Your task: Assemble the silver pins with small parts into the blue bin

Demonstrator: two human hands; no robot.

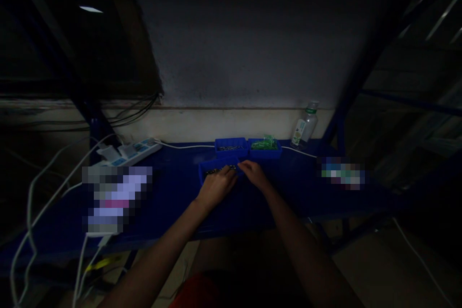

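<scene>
In the head view, my left hand [217,186] lies over the front right part of a blue bin [201,172] that holds small dark and brassy parts. Its fingers are curled down toward the parts, and whatever they hold is hidden. At the bin's right side is my right hand [253,173], thumb and fingertips pinched together. Anything between those fingertips is too small and dark to make out. Behind are two more blue bins: one with thin silvery metal pieces [231,148], the other with green plastic pieces [265,144].
A clear bottle [305,127] with a green-banded neck stands at the back right by the wall. At the left, a white power strip [133,152] with plugs and white cables lies on the blue table [173,192]. Blurred-out items lie at both ends; blue frame posts flank the table.
</scene>
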